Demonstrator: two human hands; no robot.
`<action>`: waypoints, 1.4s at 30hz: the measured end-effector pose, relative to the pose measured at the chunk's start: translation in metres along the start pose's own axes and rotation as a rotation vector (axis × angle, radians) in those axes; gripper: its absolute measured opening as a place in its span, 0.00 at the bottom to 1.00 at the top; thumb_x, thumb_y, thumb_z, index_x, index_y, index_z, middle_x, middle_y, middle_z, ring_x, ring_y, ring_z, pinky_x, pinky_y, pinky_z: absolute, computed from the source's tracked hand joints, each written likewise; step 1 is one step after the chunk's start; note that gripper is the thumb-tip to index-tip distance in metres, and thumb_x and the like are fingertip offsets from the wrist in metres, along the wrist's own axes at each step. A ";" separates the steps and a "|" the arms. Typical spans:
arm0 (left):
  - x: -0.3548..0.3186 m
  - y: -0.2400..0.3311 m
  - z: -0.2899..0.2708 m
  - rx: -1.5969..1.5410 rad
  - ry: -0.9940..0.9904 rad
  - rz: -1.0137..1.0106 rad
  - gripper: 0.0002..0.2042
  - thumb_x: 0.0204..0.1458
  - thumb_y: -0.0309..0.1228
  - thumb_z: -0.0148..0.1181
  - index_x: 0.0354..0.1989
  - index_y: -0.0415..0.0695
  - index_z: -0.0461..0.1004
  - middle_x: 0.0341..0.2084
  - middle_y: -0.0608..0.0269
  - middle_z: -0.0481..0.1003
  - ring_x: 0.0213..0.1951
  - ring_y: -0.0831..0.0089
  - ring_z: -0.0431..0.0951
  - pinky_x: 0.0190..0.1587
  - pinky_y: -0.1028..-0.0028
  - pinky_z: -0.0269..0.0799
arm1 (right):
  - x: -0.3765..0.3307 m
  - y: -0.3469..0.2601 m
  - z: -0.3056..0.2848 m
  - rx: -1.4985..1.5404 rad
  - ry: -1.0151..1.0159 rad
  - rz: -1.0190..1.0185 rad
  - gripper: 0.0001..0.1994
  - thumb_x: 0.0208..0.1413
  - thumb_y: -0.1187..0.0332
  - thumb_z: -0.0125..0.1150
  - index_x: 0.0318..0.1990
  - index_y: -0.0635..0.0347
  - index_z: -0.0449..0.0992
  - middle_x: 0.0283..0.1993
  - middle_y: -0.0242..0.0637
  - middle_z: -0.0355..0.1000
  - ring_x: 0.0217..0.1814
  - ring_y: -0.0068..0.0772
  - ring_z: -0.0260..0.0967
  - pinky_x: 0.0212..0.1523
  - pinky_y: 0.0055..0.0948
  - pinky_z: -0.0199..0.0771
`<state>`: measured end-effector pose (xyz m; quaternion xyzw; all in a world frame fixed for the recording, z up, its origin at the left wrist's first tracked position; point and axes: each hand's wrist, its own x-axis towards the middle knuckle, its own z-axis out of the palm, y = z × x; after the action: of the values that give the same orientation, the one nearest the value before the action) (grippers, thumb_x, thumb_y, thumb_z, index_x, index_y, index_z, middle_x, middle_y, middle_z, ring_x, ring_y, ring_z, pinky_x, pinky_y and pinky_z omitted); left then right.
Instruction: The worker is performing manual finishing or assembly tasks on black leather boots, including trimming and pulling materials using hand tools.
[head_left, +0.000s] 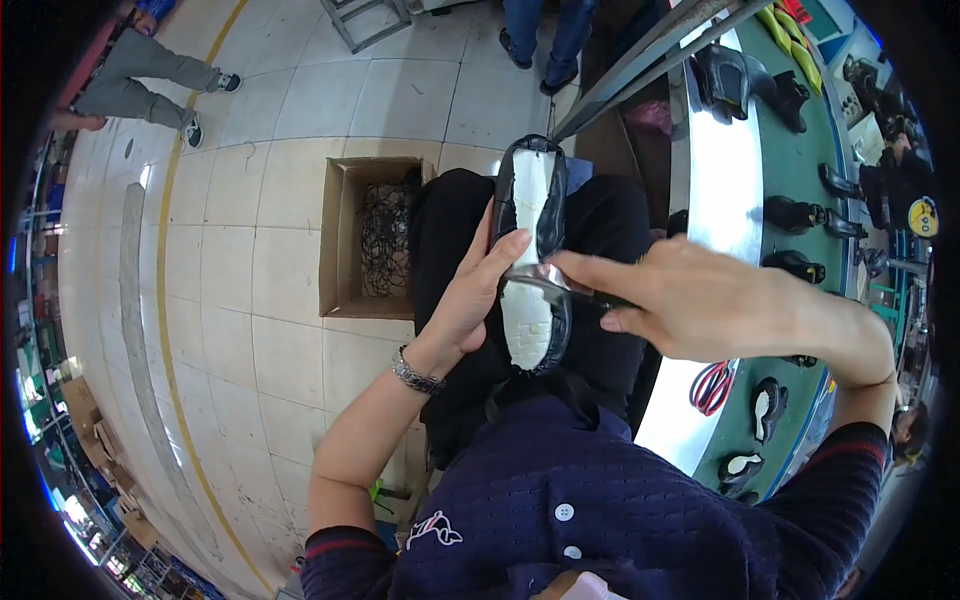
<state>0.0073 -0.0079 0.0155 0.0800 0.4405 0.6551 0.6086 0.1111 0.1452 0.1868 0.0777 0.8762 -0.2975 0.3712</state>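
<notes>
A black shoe upper (557,212) lies bottom up over my lap, its white insole (531,310) facing me and the black edge folded around it. My left hand (478,285) grips it from the left side, with the thumb pressed on the insole near the middle. From the right, my right hand (690,298) is closed around a dark-handled tool with a shiny curved metal head (537,274). That head lies across the shoe's waist, next to my left thumb. Its exact kind cannot be made out, and part of the handle is hidden in my fingers.
An open cardboard box (340,240) of tangled dark strands stands on the floor at left. At right run a metal ledge (715,200) and a green conveyor belt (745,400) with several black shoes. Red and blue rings (711,388) lie on the ledge. Two people stand ahead.
</notes>
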 end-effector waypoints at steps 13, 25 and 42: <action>-0.002 0.015 -0.006 0.002 -0.068 -0.155 0.42 0.54 0.36 0.62 0.73 0.52 0.40 0.56 0.67 0.67 0.56 0.76 0.66 0.59 0.72 0.61 | 0.051 0.039 0.015 -0.166 0.767 -0.456 0.31 0.61 0.64 0.54 0.70 0.40 0.51 0.17 0.40 0.69 0.18 0.43 0.71 0.18 0.35 0.70; -0.005 0.011 -0.017 -0.021 -0.113 -0.204 0.38 0.50 0.30 0.66 0.67 0.45 0.51 0.47 0.65 0.70 0.49 0.75 0.71 0.53 0.71 0.68 | 0.045 0.032 0.031 -0.458 0.489 -0.181 0.33 0.55 0.67 0.57 0.69 0.46 0.54 0.13 0.37 0.68 0.14 0.35 0.70 0.15 0.29 0.68; -0.033 -0.046 -0.017 -0.529 -0.131 -0.059 0.28 0.65 0.51 0.35 0.68 0.46 0.53 0.62 0.55 0.64 0.62 0.61 0.65 0.64 0.59 0.59 | 0.007 0.010 0.072 -0.834 0.618 -0.221 0.32 0.53 0.77 0.48 0.65 0.30 0.63 0.38 0.56 0.72 0.29 0.35 0.74 0.23 0.25 0.77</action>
<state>0.0375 -0.0504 -0.0117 -0.0525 0.2159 0.7229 0.6543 0.1534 0.1109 0.1380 -0.0851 0.9916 0.0759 0.0615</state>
